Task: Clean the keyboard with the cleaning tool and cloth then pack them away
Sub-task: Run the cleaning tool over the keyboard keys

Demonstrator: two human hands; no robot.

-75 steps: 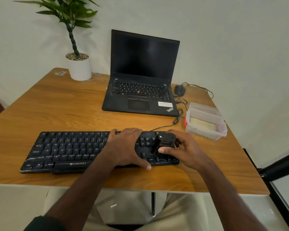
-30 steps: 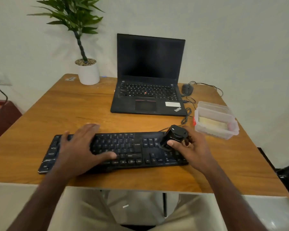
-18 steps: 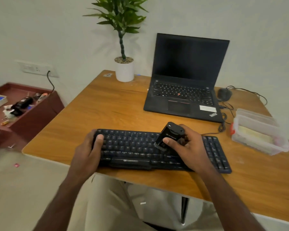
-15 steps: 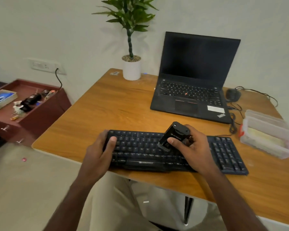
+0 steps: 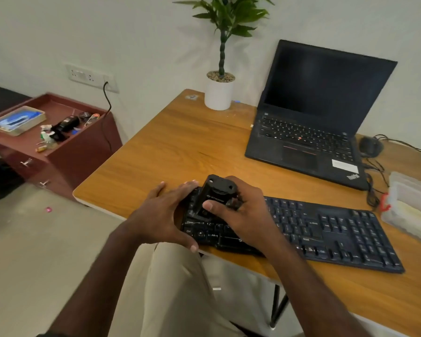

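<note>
Right hand: the right hand (image 5: 247, 210) was clamped round the black cleaning tool (image 5: 213, 195), thumb across its front face, the tool tilted with its lower end on the keys.
Left hand: the left hand (image 5: 161, 212) lay flat over the left end of the keyboard (image 5: 336, 232), fingers straight and spread, thumb at the near edge (holding nothing, just pressing down).
Hands together: side by side, close but not touching as far as I could see.
Keyboard: black, lying along the near edge of the wooden bench (image 5: 180, 147), its cable running back towards the laptop.
Laptop: the laptop (image 5: 309, 117) stood open behind the keyboard, screen dark, a mouse (image 5: 370, 145) just beside it.
Box: a clear plastic box (image 5: 411, 210) sat at the right end of the keyboard, something pale inside (too blurred to name).
Plant: a potted plant (image 5: 219, 93) stood at the far corner.
Cabinet: a red-brown cabinet (image 5: 66, 152) stood beside the bench, oddments on top.
</note>
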